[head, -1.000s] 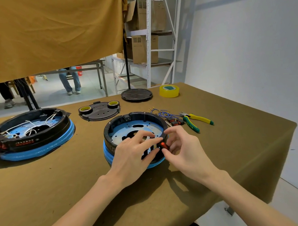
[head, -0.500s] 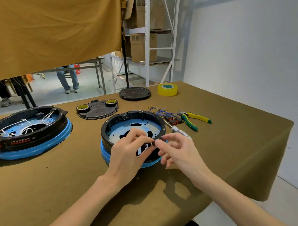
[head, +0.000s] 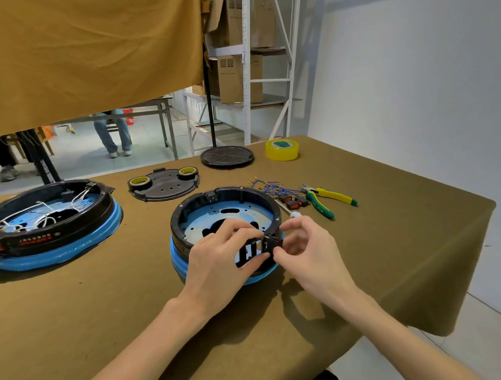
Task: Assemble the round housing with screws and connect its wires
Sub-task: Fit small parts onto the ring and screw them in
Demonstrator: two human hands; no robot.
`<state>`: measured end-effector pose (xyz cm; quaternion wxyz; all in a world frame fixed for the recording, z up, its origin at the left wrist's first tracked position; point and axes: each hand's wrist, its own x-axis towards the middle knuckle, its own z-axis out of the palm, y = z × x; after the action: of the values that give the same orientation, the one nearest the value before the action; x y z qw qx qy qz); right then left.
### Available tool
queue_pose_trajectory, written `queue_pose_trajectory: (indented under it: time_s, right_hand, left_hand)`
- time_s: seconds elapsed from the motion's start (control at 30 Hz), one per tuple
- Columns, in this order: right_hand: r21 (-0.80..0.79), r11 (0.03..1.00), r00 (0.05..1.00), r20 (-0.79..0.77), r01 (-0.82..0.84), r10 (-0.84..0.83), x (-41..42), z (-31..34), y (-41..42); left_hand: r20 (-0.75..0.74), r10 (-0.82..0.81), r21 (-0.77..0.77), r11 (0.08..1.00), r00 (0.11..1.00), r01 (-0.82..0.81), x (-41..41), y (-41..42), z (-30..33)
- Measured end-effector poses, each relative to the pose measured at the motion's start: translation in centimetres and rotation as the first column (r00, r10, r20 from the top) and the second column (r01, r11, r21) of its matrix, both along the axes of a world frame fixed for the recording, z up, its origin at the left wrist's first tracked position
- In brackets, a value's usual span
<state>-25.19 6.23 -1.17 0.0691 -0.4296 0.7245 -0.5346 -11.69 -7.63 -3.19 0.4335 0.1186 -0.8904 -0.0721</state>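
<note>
The round housing sits in the middle of the table, black ring on a blue base, open side up, and your hands meet at the near right part of its wall. Your left hand curls over the rim, thumb and fingers gripping a black slotted frame in the wall, while your right hand pinches a small black part against that frame from the outside; whether it has clicked home cannot be told from here. By the look of it you are seating a switch into one of the wall openings, so keep the left hand bracing the ring from inside and push the part square into its slot rather than at an angle, since a tilted part may jam or bend its tabs. Press evenly with thumb and forefinger. More switches with red faces and the blue wires lie just beyond the housing on the right, near the green and yellow pliers, so the wiring seems yet to come. A white tool tip rests just beside the ring. The second housing, far left, already carries white wires.
</note>
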Motion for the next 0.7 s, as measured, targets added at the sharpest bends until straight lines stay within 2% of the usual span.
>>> queue_pose_trajectory:
  time_s: [0.3,0.7]
  right_hand:
    - [-0.034,0.999,0.949,-0.315,0.002,-0.013,0.43,0.00,0.34]
    - [-0.017,1.000,0.942,-0.335,-0.019,0.013,0.54,-0.28,-0.29]
  left_hand:
    - [0.122,0.081,-0.001,0.997,0.989,-0.081,-0.15,0.64,0.80]
    - [0.115,0.072,0.036,0.996,0.991,-0.076,-0.20,0.70,0.97]
